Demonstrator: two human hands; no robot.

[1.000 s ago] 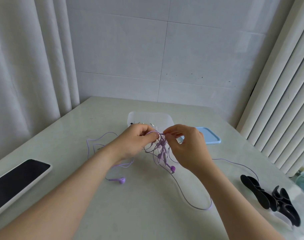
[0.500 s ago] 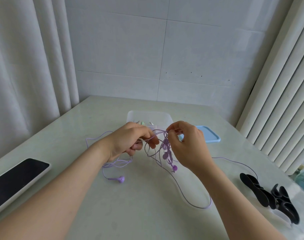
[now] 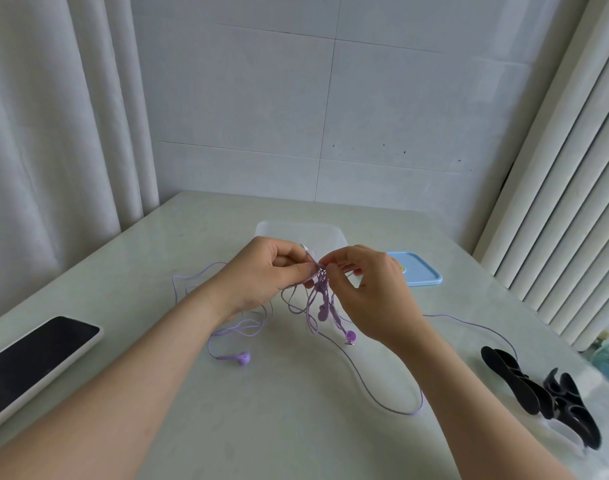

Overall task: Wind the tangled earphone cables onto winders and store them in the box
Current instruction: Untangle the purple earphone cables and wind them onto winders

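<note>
A tangled purple earphone cable [image 3: 318, 303] hangs in a knot between my hands above the table's middle. My left hand [image 3: 268, 271] pinches the knot from the left, and my right hand [image 3: 365, 292] pinches it from the right, fingertips almost touching. One purple earbud [image 3: 242, 358] lies on the table below my left wrist; another earbud [image 3: 350, 337] dangles from the knot. Long cable loops trail left and right over the table. The clear plastic box [image 3: 299, 230] stands just behind my hands. Black winders [image 3: 542, 393] lie at the right.
The box's light blue lid [image 3: 417, 271] lies right of the box. A phone in a white case [image 3: 29, 362] rests at the table's left edge. Curtains hang on the left, a ribbed white radiator stands on the right, and a tiled wall is behind.
My hands have come closer together at the knot and lifted it slightly. The hanging loops have shifted a little; the earbud on the table stays put.
</note>
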